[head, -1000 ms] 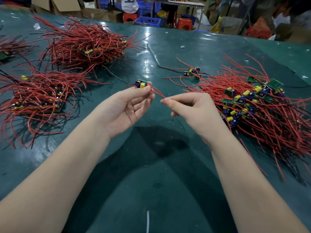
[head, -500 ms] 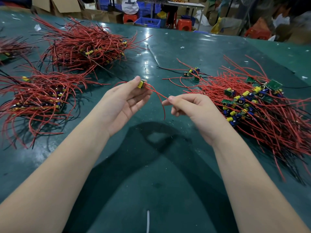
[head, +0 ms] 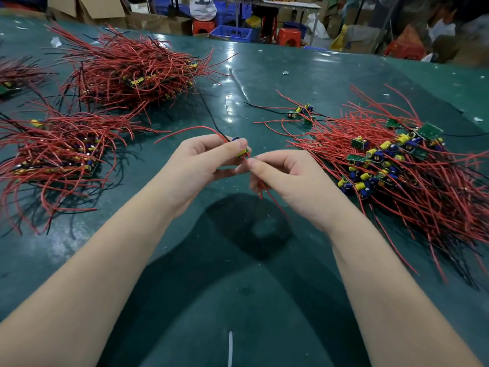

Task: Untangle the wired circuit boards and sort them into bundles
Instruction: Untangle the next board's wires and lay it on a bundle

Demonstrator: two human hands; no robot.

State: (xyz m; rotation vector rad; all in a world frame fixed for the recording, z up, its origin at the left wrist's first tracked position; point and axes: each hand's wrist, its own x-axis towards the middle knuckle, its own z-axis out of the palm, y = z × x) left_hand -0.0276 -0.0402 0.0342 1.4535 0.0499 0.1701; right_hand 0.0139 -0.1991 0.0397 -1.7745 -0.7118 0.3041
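Circuit boards heap on green table; cartons behind.

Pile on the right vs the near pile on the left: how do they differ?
1. In the right pile many boards lie exposed on top, yellow and blue parts showing; in the near left pile red wires cover most of the boards.
2. The right pile's wires fan toward the near right edge; the near left pile's wires spread out on all sides.
3. The right pile looks larger.
Both are boards with red and black wires on the green table.
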